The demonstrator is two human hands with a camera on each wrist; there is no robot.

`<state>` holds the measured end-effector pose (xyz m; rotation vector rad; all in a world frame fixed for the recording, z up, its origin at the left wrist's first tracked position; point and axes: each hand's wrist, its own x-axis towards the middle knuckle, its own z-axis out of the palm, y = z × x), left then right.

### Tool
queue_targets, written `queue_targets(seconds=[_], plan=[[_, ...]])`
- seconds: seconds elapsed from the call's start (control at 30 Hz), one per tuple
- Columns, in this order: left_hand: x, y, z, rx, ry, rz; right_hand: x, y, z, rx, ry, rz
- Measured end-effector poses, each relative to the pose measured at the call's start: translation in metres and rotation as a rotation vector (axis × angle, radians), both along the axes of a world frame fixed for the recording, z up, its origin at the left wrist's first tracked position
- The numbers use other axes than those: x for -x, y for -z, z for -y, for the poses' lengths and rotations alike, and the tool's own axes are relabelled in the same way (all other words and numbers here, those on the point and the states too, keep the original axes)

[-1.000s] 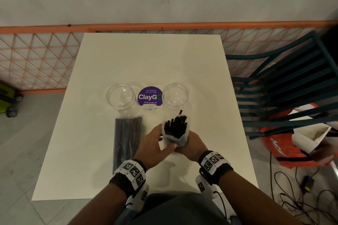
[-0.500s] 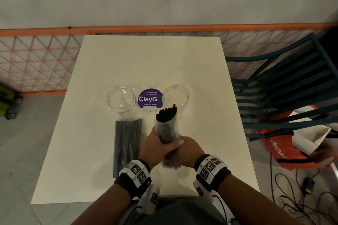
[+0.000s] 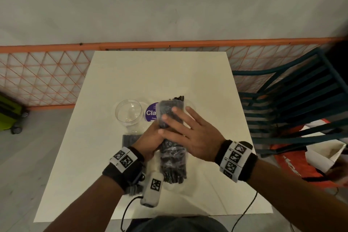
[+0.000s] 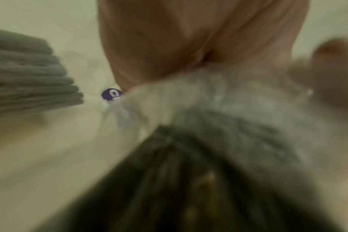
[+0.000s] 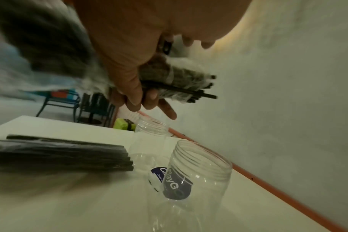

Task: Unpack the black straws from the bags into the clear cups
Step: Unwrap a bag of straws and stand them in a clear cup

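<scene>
Centre of the head view, above the white table (image 3: 105, 156) — a clear bag of black straws (image 3: 172, 149) held off the surface, straw tips poking out its far end. Left hand (image 3: 150, 141) wraps the bag's middle, fingers curled round it. Right hand (image 3: 190, 132) lies over the bag's upper part, fingers straight and spread, thumb against the plastic. Just left of the hands, a second bag of straws (image 3: 130, 139) lies flat. Beyond it stands a clear cup (image 3: 129, 114); another clear cup (image 5: 191, 180) shows in the right wrist view, a purple sticker (image 3: 151, 112) between them. Right edge: teal chair (image 3: 293, 100).
</scene>
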<state>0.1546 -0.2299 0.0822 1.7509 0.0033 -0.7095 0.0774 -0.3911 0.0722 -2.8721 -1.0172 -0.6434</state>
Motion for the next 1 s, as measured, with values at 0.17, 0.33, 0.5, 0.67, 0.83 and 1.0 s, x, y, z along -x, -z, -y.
queue_targets(seconds=[0.17,0.33,0.5,0.67,0.83,1.0], plan=[[0.001,0.005,0.052,-0.254,0.012,0.099,-0.038,0.004,0.003,-0.006,-0.146,0.012],[-0.003,-0.037,-0.026,0.228,0.341,-0.129,-0.056,0.007,0.0,-0.136,-0.106,0.016],[-0.008,-0.047,-0.028,0.285,0.409,-0.084,-0.065,0.012,0.016,-0.389,0.049,-0.017],[-0.008,-0.051,-0.024,0.285,0.259,-0.019,-0.067,0.002,0.014,-0.845,0.27,-0.303],[-0.022,-0.048,-0.004,0.129,0.15,0.098,-0.078,0.015,0.018,-1.013,0.638,-0.591],[-0.044,-0.057,0.013,0.052,0.199,0.149,-0.095,0.016,0.02,-1.063,0.652,-0.479]])
